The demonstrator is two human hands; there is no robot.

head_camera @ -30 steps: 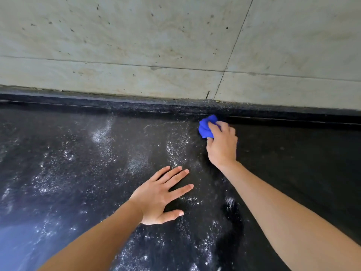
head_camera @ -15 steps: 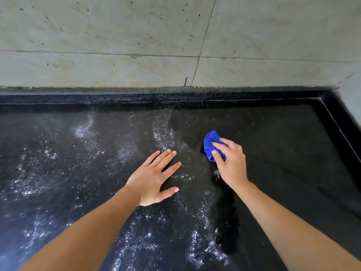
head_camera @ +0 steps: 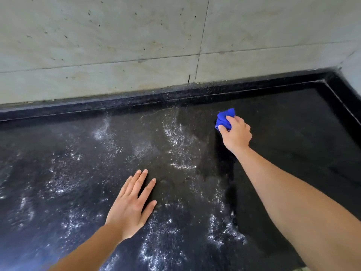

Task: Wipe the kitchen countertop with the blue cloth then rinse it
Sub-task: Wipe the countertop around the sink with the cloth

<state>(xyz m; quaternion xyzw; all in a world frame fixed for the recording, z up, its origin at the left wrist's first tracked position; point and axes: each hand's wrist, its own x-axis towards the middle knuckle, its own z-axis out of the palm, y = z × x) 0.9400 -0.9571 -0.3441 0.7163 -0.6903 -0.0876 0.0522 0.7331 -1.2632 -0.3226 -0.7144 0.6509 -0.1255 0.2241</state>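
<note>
A black speckled countertop point(head_camera: 78, 163) fills the lower view, streaked with white powdery or wet patches. My right hand point(head_camera: 235, 133) grips a bunched blue cloth point(head_camera: 224, 118) and presses it onto the counter near the back right, close to the raised black rim. Only the cloth's far end shows beyond my fingers. My left hand point(head_camera: 130, 208) lies flat on the counter in the middle, fingers straight and spread, holding nothing.
A raised black edge point(head_camera: 136, 100) runs along the back and turns at the right corner point(head_camera: 332, 83). Above it stands a pale tiled wall point(head_camera: 117, 45) with dark specks. A darker wiped band lies under my right forearm.
My right hand moved the cloth from mid-counter back toward the rear rim and to the right. My left hand stayed flat, sitting lower in view now.
</note>
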